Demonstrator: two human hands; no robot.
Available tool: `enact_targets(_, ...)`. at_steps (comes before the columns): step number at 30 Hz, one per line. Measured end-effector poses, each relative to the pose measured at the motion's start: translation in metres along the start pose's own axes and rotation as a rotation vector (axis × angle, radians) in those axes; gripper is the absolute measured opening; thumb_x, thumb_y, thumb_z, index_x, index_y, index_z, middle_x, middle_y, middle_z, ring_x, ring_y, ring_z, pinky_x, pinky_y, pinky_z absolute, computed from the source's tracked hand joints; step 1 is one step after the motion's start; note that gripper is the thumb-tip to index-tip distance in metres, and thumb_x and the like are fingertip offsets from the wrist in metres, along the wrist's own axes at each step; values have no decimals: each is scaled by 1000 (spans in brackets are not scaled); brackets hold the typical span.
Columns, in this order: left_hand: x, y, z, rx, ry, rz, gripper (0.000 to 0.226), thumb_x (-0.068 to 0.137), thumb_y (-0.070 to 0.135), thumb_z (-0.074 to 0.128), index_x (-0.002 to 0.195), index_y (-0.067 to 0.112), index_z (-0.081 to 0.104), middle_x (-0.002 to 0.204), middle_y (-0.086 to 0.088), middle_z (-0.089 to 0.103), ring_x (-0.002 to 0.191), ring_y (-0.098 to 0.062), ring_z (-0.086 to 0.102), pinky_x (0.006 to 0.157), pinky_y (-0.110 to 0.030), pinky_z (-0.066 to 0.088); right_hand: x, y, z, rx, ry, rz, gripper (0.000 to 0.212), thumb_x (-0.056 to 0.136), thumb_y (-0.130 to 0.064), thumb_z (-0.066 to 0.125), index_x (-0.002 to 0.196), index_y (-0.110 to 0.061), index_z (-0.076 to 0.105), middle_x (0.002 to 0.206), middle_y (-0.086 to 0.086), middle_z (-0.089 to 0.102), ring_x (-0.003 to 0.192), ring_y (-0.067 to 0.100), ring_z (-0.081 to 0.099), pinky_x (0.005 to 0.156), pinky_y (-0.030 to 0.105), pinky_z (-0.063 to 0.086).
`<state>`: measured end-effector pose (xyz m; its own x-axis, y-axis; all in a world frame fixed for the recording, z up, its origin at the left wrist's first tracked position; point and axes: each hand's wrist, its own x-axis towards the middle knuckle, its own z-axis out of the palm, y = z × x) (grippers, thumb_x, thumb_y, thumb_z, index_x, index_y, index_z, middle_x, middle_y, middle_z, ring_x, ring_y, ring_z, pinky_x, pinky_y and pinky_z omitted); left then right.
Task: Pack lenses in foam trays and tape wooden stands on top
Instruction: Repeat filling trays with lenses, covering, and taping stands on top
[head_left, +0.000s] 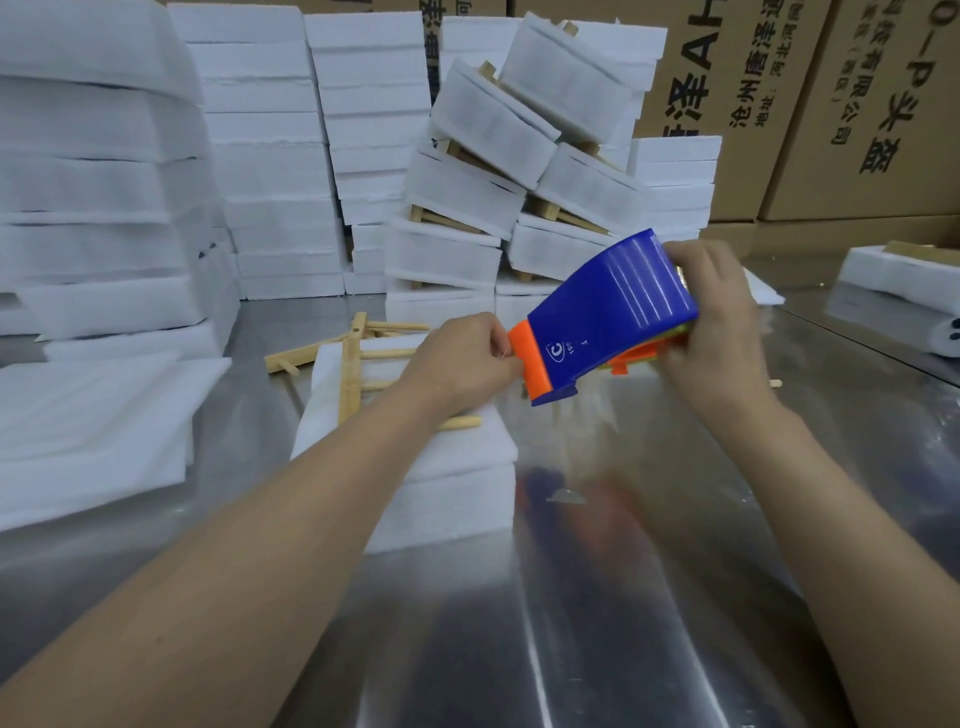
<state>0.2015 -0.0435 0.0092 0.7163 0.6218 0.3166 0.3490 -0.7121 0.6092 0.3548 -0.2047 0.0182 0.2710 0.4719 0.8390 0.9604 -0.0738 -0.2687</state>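
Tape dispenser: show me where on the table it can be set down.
Bare steel table lies below the tape dispenser, right of the foam tray bearing the wooden stand, between the forearms. Crowded: foam sheets at left, stacked foam packs behind.

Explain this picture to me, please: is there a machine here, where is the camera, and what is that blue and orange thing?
There is no machine here, just a person working with bare hands. The single picture comes from a camera worn on the person's head, looking forward and down, so you see both forearms reaching out.

The right hand grips a blue and orange tape dispenser above a shiny metal table. The left hand pinches at its orange end, probably to pull tape, though the tape is too faint to see.

Under the left hand a white foam tray lies on the table with a wooden stand on top. Behind are foam stacks and cartons.
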Motion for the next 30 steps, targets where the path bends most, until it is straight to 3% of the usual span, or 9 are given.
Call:
enact_targets(6,-3,4,-3,-69,-2,-15,15,79,19,70,75,20,55,72,8,56,70,-9,55,59,-24,42,0,-6,1,-7,34,47,56,71,4,75,122,-5,52,120,15,53,111,29,52,84,30,37)
enact_targets(13,-5,8,-6,-211,54,-54,13,80,14,72,76,14,60,74,7,62,68,-2,58,43,-3,37,-1,-11,1,-37,116,-75,53,72,-3,77,120,0,54,119,19,54,112,32,50,82,40,46)
enact_targets(20,-8,10,-7,-254,65,-76,15,82,15,73,70,15,64,75,5,67,70,-6,61,48,-11,42,-4,-13,5,-42,151,-59,51,73,-4,71,121,0,55,119,20,54,111,34,51,77,40,47)
enact_targets(24,-8,10,-8,-257,90,-70,19,82,13,71,68,17,58,70,7,62,66,-7,57,48,-12,41,-6,-8,7,-28,196,-104,49,71,8,69,118,4,55,115,23,54,106,37,52,77,42,47)
enact_targets(26,-7,10,-8,-216,85,-26,18,83,15,67,72,17,53,74,5,60,71,-10,56,60,-23,47,-5,-3,7,-27,220,-145,46,72,10,70,116,5,56,113,24,54,103,39,53,78,41,46)
enact_targets(28,-6,10,-7,-118,62,14,16,84,20,63,76,20,49,93,0,59,89,-18,56,82,-35,48,-6,3,8,-22,225,-163,47,71,12,71,115,6,56,112,24,54,102,39,53,80,42,46)
enact_targets(30,-6,9,-7,-78,32,13,17,84,23,63,77,23,47,104,-2,56,99,-21,55,90,-38,47,-7,6,8,-12,220,-155,49,70,13,72,116,5,55,112,24,54,103,38,54,81,45,48)
